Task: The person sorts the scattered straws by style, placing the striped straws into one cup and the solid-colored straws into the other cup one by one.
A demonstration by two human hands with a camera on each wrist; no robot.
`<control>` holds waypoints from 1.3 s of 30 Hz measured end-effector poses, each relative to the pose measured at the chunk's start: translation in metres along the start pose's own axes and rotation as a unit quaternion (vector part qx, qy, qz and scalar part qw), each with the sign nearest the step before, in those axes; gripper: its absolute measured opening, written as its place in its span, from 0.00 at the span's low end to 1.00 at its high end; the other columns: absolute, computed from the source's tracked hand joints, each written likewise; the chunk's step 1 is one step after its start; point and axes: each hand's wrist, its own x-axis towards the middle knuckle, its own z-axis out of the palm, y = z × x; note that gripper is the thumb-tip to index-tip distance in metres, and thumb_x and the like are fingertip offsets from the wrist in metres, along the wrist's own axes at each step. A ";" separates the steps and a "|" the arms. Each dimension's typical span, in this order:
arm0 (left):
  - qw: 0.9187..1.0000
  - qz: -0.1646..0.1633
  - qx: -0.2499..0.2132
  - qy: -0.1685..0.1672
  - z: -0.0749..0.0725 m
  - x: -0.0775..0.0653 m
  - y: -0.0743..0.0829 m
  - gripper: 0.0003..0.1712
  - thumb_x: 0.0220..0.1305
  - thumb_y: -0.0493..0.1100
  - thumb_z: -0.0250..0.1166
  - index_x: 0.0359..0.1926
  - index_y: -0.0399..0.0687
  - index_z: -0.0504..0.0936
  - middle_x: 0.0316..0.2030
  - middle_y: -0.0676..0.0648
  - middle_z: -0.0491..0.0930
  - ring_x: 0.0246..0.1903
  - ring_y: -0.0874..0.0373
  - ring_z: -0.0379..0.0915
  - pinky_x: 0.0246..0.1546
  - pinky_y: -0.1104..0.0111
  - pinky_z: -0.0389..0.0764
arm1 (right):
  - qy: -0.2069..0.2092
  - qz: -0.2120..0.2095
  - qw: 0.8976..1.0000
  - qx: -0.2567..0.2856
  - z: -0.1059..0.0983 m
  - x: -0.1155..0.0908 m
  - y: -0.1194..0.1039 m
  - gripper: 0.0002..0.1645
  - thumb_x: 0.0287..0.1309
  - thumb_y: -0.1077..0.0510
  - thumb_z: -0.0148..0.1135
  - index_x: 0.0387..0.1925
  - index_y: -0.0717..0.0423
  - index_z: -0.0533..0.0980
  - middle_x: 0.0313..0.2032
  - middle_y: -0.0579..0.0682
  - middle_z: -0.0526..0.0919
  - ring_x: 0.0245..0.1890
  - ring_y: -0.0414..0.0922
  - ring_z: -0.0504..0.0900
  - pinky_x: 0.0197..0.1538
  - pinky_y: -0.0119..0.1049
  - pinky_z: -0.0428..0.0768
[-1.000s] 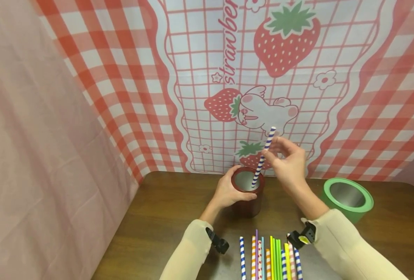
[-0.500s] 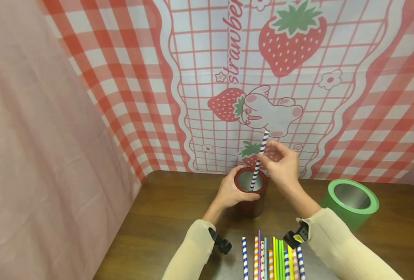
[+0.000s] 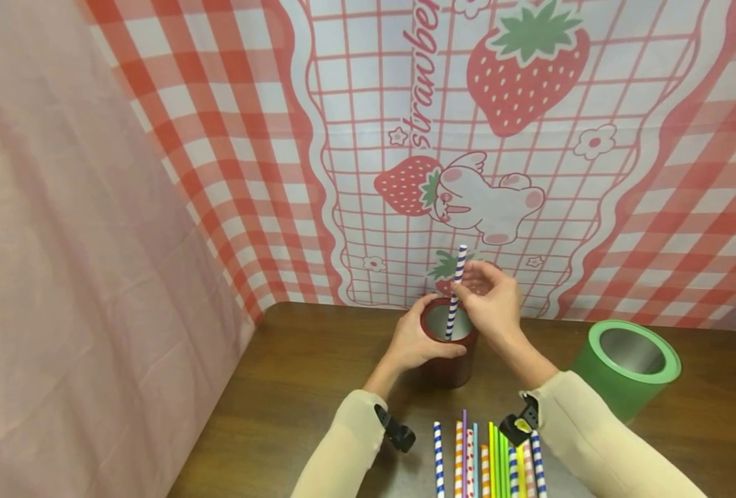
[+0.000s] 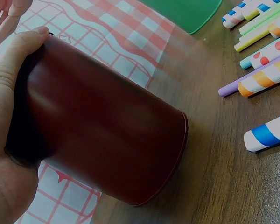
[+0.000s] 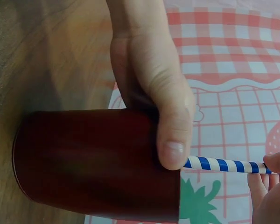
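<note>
A dark red-brown canister [image 3: 447,370] with an open top stands at the back of the table. My left hand [image 3: 414,340] grips it round the upper part, thumb along the near side of the rim; the left wrist view shows the canister [image 4: 102,121] close up. Between thumb and fingers, my right hand [image 3: 492,301] pinches a blue-and-white striped paper straw [image 3: 452,308]. The straw is nearly upright, and its lower end is inside the canister's mouth. In the right wrist view the straw [image 5: 224,164] runs from the rim to the right fingertips.
Several coloured straws [image 3: 499,463], striped, dotted and plain, lie side by side at the table's front. A green open-topped canister [image 3: 617,377] stands to the right. Behind the wooden table [image 3: 268,387] hangs a strawberry-print cloth [image 3: 368,228].
My right hand has moved down and left with the striped straw, which has become more upright. The left hand keeps its grip on the dark canister. The view has shifted slightly.
</note>
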 end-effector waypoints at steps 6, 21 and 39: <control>1.000 0.002 0.000 -0.002 0.002 0.001 0.001 0.53 0.32 0.52 0.84 0.63 0.62 0.66 0.52 0.55 0.77 0.48 0.57 0.74 0.47 0.68 0.76 | -0.008 0.000 0.999 -0.032 0.003 -0.001 0.009 0.14 0.49 0.69 0.69 0.40 0.67 0.79 0.34 0.60 0.83 0.30 0.34 0.78 0.35 0.21 0.75; 1.000 -0.002 0.004 0.003 0.001 0.001 0.001 0.58 0.31 0.49 0.84 0.67 0.56 0.65 0.57 0.52 0.75 0.53 0.57 0.72 0.52 0.68 0.73 | -0.030 0.029 0.994 -0.098 0.017 -0.010 0.017 0.14 0.47 0.67 0.68 0.40 0.64 0.80 0.34 0.58 0.86 0.34 0.50 0.85 0.35 0.22 0.76; 1.000 0.012 0.005 0.003 0.001 0.000 0.000 0.57 0.32 0.44 0.83 0.67 0.51 0.64 0.58 0.49 0.74 0.55 0.60 0.71 0.56 0.67 0.71 | -0.022 0.036 0.991 -0.124 0.024 -0.017 0.031 0.12 0.44 0.67 0.70 0.35 0.62 0.81 0.31 0.56 0.86 0.30 0.49 0.86 0.36 0.42 0.83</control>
